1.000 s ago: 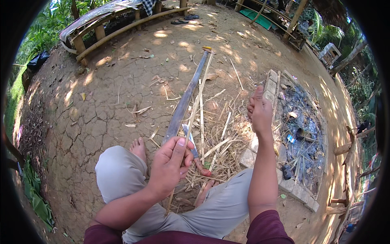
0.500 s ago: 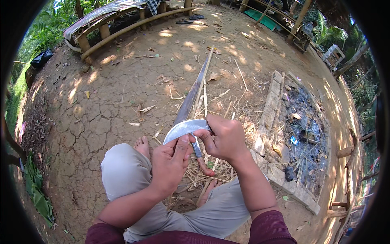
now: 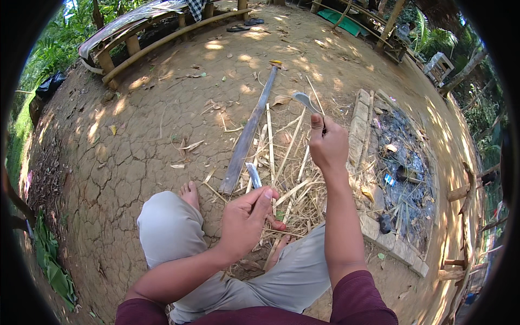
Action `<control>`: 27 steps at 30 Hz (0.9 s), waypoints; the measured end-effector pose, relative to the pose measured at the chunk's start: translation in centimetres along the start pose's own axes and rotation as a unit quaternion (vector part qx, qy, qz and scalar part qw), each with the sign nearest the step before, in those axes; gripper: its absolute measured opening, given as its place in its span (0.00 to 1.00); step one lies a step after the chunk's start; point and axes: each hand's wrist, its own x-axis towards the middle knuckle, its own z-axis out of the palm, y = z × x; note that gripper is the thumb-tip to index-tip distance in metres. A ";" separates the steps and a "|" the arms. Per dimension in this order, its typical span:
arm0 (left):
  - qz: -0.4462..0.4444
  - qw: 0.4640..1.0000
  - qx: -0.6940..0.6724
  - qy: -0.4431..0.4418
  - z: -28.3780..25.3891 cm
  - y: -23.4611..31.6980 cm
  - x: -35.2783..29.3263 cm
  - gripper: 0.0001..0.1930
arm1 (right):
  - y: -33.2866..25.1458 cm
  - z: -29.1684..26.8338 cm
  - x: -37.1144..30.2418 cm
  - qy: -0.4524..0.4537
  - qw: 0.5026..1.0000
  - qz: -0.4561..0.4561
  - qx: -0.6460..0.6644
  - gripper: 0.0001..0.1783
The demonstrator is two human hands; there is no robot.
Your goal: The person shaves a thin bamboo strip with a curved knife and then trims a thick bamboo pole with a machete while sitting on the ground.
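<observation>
My right hand [image 3: 329, 142] is raised and closed around a curved knife [image 3: 306, 101], whose grey blade shows above the fist; its handle is hidden in my fingers. Lower and to the left, my left hand [image 3: 248, 219] is closed in a pinch, thumb against forefinger. Whatever lies between those fingertips is too small to make out. Just beyond and beneath my left hand is a second knife with a shiny blade [image 3: 253, 175] and a brown wooden handle [image 3: 277, 222], partly hidden by my fingers. A long dark split bamboo pole [image 3: 250, 138] lies on the ground ahead.
Pale bamboo strips [image 3: 271, 142] and shavings litter the cracked soil between my feet. To the right, a brick border [image 3: 362, 116] surrounds an ash-filled fire pit [image 3: 406, 162]. A low bamboo platform [image 3: 146, 30] stands at the far left, with dark sandals [image 3: 245, 25] near it.
The curved knife was held sideways between both hands; my left fingers have let go of its blade. My right hand has lifted it up, away and to the right.
</observation>
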 end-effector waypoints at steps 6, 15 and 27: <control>-0.037 0.999 0.014 -0.005 1.1 0.9 -0.2 0.13 | 0.1 0.1 0.8 0.043 0.996 0.074 -0.007 0.39; 0.015 0.998 -0.054 -0.015 -0.9 0.4 -0.4 0.14 | 6.5 -4.5 0.9 0.002 0.862 0.283 0.421 0.38; 0.057 0.993 -0.057 0.085 -1.5 0.6 -0.1 0.14 | -5.8 -1.9 -4.5 -0.282 0.835 0.125 0.455 0.21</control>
